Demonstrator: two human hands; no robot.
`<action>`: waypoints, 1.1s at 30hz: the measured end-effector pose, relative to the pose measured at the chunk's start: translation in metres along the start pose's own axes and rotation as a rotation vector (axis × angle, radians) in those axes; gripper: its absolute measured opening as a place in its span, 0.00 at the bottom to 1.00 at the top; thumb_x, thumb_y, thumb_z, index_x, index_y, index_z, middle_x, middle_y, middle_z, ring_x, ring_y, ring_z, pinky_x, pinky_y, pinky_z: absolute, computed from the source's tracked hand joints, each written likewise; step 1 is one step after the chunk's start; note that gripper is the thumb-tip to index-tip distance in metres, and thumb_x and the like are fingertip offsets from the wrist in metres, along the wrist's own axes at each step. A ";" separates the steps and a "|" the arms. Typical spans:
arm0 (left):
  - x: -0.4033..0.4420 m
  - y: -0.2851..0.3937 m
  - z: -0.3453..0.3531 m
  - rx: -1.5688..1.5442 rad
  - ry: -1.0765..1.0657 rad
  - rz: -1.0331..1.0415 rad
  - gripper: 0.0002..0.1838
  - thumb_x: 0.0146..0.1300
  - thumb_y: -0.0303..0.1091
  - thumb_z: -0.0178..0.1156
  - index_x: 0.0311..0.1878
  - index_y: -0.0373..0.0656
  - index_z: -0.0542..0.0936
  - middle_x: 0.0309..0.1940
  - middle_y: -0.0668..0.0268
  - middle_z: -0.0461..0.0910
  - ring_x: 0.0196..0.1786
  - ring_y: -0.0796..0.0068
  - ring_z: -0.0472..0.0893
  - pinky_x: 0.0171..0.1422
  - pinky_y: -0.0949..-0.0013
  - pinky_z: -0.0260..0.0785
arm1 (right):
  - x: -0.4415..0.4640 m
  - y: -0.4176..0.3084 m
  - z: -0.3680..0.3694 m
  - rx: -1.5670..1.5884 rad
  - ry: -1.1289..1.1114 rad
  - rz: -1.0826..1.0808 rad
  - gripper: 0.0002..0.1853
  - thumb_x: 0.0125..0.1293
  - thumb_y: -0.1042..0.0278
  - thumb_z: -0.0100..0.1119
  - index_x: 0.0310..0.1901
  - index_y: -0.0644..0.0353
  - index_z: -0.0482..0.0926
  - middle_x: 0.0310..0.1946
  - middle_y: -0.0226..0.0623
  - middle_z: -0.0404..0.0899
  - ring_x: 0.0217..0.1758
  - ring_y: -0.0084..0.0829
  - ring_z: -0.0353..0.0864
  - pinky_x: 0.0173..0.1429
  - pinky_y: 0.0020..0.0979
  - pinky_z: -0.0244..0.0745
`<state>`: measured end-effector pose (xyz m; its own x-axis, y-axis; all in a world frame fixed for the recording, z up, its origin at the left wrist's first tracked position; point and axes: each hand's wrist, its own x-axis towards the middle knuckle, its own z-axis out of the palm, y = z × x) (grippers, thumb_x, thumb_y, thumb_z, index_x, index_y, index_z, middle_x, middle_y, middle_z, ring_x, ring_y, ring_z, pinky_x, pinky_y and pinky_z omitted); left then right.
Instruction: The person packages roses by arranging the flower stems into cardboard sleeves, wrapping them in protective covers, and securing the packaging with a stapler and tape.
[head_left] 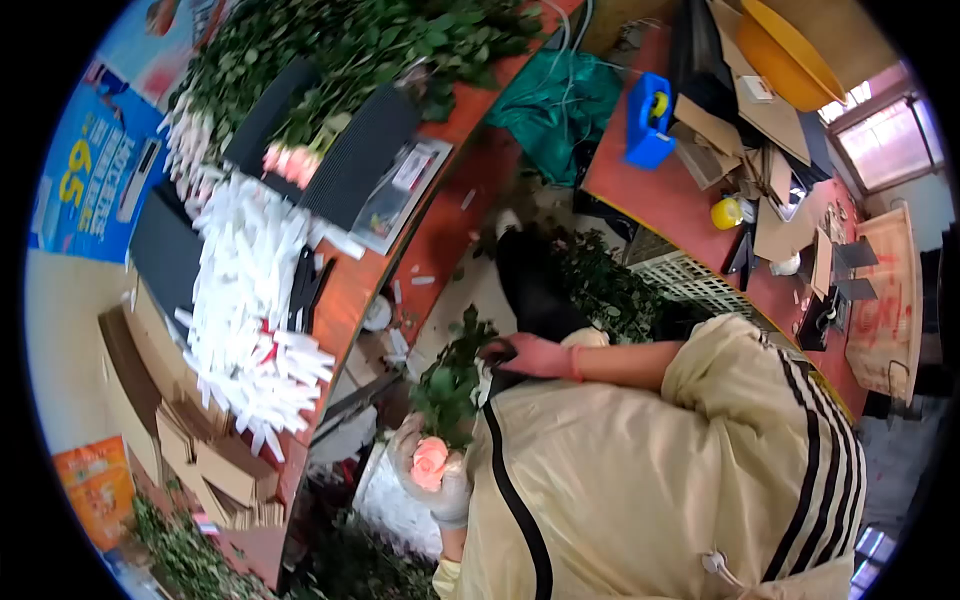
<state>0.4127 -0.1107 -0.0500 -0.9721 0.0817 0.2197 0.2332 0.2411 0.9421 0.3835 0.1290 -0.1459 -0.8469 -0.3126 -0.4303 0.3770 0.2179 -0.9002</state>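
Observation:
A peach rose (430, 463) lies in my left hand (447, 494), which wears a whitish glove with its fingers curled round the bloom. The rose's green leaves (448, 390) spread upward from the bloom, towards my other hand. My right hand (540, 356), in a pink glove with darkened fingers, is closed right beside these leaves. Its fingertips are partly hidden, so what they grip cannot be made out. A small white piece (482, 384) shows just below those fingers, against my beige jacket (620, 450).
On the red table (345, 290) at left lie a heap of white foam sleeves (245, 290), leafy stems (350, 60) and peach roses (291, 163) between dark boards (362, 150). The right table (640, 130) holds a blue tape dispenser (650, 125) and cardboard. Foliage (605, 280) lies beside my leg.

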 end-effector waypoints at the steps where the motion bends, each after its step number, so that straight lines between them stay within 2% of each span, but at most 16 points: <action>1: -0.006 0.002 -0.009 0.025 -0.006 -0.054 0.31 0.48 0.39 0.69 0.53 0.40 0.68 0.53 0.54 0.72 0.57 0.55 0.71 0.63 0.56 0.61 | 0.010 0.031 0.000 -0.088 0.005 -0.091 0.21 0.56 0.60 0.57 0.51 0.59 0.77 0.42 0.42 0.81 0.45 0.34 0.80 0.54 0.31 0.71; 3: -0.029 -0.018 -0.025 0.149 0.067 0.106 0.29 0.49 0.45 0.68 0.49 0.40 0.71 0.50 0.54 0.74 0.54 0.53 0.73 0.62 0.55 0.63 | 0.036 0.066 -0.002 -0.240 -0.158 -0.064 0.21 0.57 0.58 0.56 0.50 0.59 0.77 0.43 0.43 0.81 0.47 0.37 0.80 0.55 0.33 0.71; 4: -0.038 -0.001 -0.028 0.153 0.195 -0.027 0.29 0.49 0.47 0.68 0.48 0.38 0.72 0.48 0.54 0.75 0.53 0.54 0.74 0.60 0.56 0.65 | 0.048 0.039 -0.002 -0.413 -0.254 0.013 0.22 0.58 0.55 0.56 0.51 0.59 0.77 0.43 0.45 0.80 0.49 0.41 0.79 0.56 0.35 0.70; 8: -0.111 -0.004 -0.062 0.139 0.462 -0.258 0.25 0.50 0.38 0.65 0.50 0.37 0.74 0.48 0.55 0.76 0.51 0.59 0.75 0.54 0.63 0.69 | 0.132 -0.017 0.044 -0.785 -0.546 -0.206 0.21 0.60 0.56 0.54 0.53 0.56 0.75 0.46 0.48 0.78 0.50 0.44 0.77 0.55 0.39 0.69; 9: -0.109 0.021 -0.062 0.361 0.444 -0.162 0.24 0.50 0.36 0.66 0.50 0.37 0.74 0.48 0.55 0.76 0.51 0.59 0.76 0.54 0.63 0.69 | 0.132 -0.043 0.045 -0.782 -0.623 -0.232 0.20 0.58 0.58 0.55 0.51 0.55 0.76 0.45 0.47 0.78 0.49 0.44 0.77 0.54 0.37 0.70; 11: -0.111 0.049 -0.052 0.297 0.640 -0.182 0.22 0.46 0.30 0.67 0.47 0.36 0.76 0.44 0.58 0.77 0.48 0.62 0.77 0.54 0.64 0.69 | 0.148 -0.041 0.048 -0.834 -0.563 -0.187 0.19 0.53 0.59 0.58 0.46 0.56 0.79 0.45 0.46 0.79 0.50 0.43 0.78 0.56 0.36 0.70; 15: -0.141 0.034 -0.024 0.128 0.942 -0.359 0.23 0.48 0.29 0.67 0.49 0.36 0.75 0.44 0.57 0.78 0.45 0.62 0.78 0.53 0.65 0.69 | 0.166 -0.051 0.048 -0.968 -0.696 -0.496 0.19 0.54 0.60 0.59 0.47 0.58 0.77 0.45 0.45 0.79 0.51 0.45 0.77 0.56 0.40 0.71; 17: -0.127 0.018 -0.027 0.125 0.973 -0.408 0.24 0.51 0.34 0.67 0.51 0.38 0.75 0.43 0.56 0.79 0.45 0.60 0.80 0.53 0.64 0.70 | 0.159 -0.082 0.028 -0.873 -0.734 -0.420 0.19 0.54 0.64 0.59 0.49 0.55 0.77 0.44 0.45 0.79 0.51 0.44 0.77 0.55 0.39 0.72; 18: -0.112 0.022 -0.038 0.275 0.890 -0.487 0.24 0.52 0.36 0.66 0.52 0.39 0.75 0.43 0.55 0.79 0.46 0.59 0.80 0.53 0.64 0.70 | 0.169 -0.075 0.013 -0.839 -0.746 -0.457 0.18 0.53 0.66 0.59 0.48 0.56 0.77 0.44 0.46 0.79 0.51 0.43 0.78 0.56 0.37 0.72; 19: -0.096 0.023 -0.042 0.414 0.801 -0.564 0.24 0.53 0.39 0.65 0.52 0.41 0.75 0.43 0.55 0.80 0.47 0.59 0.80 0.53 0.63 0.70 | 0.180 -0.058 -0.009 -0.751 -0.698 -0.309 0.19 0.53 0.66 0.60 0.48 0.56 0.78 0.42 0.47 0.79 0.49 0.45 0.78 0.55 0.38 0.72; 20: -0.092 -0.003 -0.045 0.535 0.675 -0.606 0.25 0.55 0.42 0.63 0.53 0.40 0.73 0.46 0.53 0.78 0.49 0.55 0.78 0.53 0.61 0.69 | 0.188 -0.040 -0.035 -0.752 -0.624 -0.439 0.19 0.53 0.64 0.60 0.48 0.57 0.78 0.41 0.47 0.79 0.48 0.46 0.78 0.54 0.39 0.72; 23: -0.044 -0.017 -0.047 0.385 0.472 -0.618 0.25 0.55 0.43 0.62 0.53 0.41 0.73 0.44 0.52 0.78 0.48 0.52 0.77 0.52 0.58 0.69 | 0.207 0.015 -0.108 -0.985 -0.458 -0.299 0.22 0.52 0.58 0.61 0.48 0.58 0.74 0.47 0.49 0.76 0.53 0.51 0.73 0.59 0.44 0.68; 24: -0.029 -0.015 -0.047 0.433 0.455 -0.564 0.25 0.54 0.43 0.62 0.53 0.41 0.73 0.43 0.52 0.78 0.47 0.52 0.77 0.52 0.58 0.69 | 0.206 0.011 -0.118 -1.003 -0.501 -0.204 0.23 0.53 0.56 0.60 0.50 0.57 0.73 0.49 0.49 0.75 0.55 0.53 0.71 0.60 0.46 0.66; 25: -0.006 -0.004 -0.045 0.372 0.391 -0.687 0.25 0.54 0.44 0.61 0.54 0.43 0.73 0.43 0.52 0.78 0.47 0.52 0.77 0.50 0.58 0.69 | 0.212 0.013 -0.126 -1.004 -0.516 -0.158 0.23 0.53 0.56 0.60 0.50 0.57 0.73 0.49 0.49 0.75 0.55 0.53 0.71 0.60 0.46 0.66; 29: 0.059 -0.017 -0.008 0.443 0.519 -0.702 0.26 0.55 0.46 0.60 0.56 0.46 0.73 0.42 0.52 0.79 0.46 0.52 0.78 0.49 0.59 0.70 | 0.263 0.008 -0.166 -0.960 -0.515 -0.101 0.24 0.53 0.55 0.59 0.50 0.58 0.73 0.49 0.49 0.75 0.55 0.52 0.72 0.59 0.45 0.66; 33: 0.113 -0.020 0.017 0.379 0.315 -0.720 0.25 0.56 0.47 0.61 0.53 0.42 0.73 0.43 0.51 0.79 0.48 0.53 0.78 0.51 0.60 0.69 | 0.296 -0.007 -0.209 -0.912 -0.433 -0.040 0.24 0.53 0.55 0.59 0.51 0.58 0.73 0.49 0.49 0.76 0.54 0.52 0.73 0.59 0.45 0.67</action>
<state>0.2989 -0.0899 -0.0489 -0.8347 -0.4719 -0.2840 -0.5026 0.4418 0.7431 0.0515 0.2284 -0.2533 -0.5751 -0.6042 -0.5515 -0.2330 0.7672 -0.5976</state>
